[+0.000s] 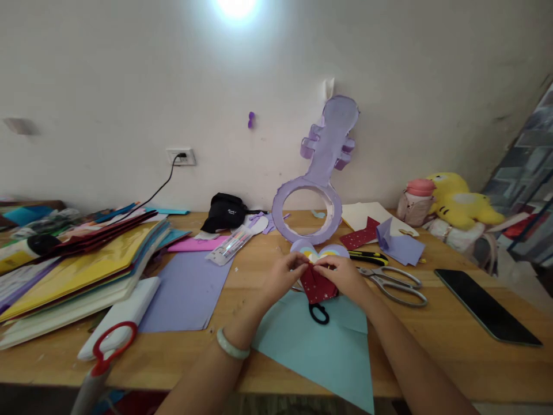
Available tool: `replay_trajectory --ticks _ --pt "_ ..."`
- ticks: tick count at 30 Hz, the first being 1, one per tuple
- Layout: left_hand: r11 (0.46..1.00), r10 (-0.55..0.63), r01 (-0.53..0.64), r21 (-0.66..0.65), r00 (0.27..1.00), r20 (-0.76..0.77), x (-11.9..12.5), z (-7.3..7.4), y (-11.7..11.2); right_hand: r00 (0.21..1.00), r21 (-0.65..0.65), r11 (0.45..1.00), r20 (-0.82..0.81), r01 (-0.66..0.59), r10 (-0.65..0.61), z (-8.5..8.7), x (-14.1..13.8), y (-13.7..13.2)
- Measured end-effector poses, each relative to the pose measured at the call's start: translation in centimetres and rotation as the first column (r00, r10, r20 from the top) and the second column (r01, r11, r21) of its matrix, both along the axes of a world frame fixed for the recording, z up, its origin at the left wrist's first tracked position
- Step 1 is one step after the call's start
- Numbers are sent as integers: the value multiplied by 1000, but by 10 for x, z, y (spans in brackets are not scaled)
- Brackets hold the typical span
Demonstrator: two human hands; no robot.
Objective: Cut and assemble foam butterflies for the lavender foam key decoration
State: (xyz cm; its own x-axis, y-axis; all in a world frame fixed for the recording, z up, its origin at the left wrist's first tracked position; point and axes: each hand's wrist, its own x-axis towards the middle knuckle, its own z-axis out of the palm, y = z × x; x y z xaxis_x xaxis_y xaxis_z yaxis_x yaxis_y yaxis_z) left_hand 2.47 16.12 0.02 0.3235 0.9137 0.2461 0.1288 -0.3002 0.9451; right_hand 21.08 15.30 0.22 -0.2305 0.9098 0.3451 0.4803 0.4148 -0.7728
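My left hand (288, 272) and my right hand (342, 275) meet with pinched fingertips at the top edge of a dark red paper piece (318, 286) with pale specks. Both hands hold this paper. Just behind my fingers lies a purple heart-shaped paper piece (339, 250) with white, yellow and blue bands. Below the red paper shows a black scissor handle (319, 314); the rest of those scissors is mostly hidden. A light blue sheet (319, 351) lies under my hands. Beside my right hand are metal scissors (395, 283) and a yellow-black utility knife (369, 257).
A purple guitar-shaped paper frame (280, 213) leans on the wall. Coloured paper stacks (95, 248), purple sheets (185, 291) and a pen pack (230, 245) lie left. A red-ringed handle (101, 366) stands at front left. Right are a phone (486, 305), a bottle (417, 202) and a yellow plush (460, 202).
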Motion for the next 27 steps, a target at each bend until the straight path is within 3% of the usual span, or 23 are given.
replay_trajectory --ticks 4,7,11,14,18,21,27 --pt "995 38 -36 -94 999 15 0 2 1 999 -118 992 -24 -37 34 3 1 4" --pt "989 26 -24 -144 1000 7 -1 5 -1 991 -209 969 0 -131 134 7 4 9" --pt "973 27 -26 -231 1000 -1 -1 7 -2 975 -236 951 48 -201 218 12 5 12" --pt "956 32 -31 -292 999 -1 0 8 -3 977 -184 971 115 -154 177 14 2 10" --pt "951 41 -33 -307 999 21 0 10 -3 958 -21 993 260 -119 120 15 -4 4" --pt "939 48 -34 -342 998 32 -1 12 -5 935 77 988 341 -134 100 16 -7 2" --pt "915 65 -52 -400 998 19 2 15 -9 890 146 975 449 -167 85 15 -9 1"
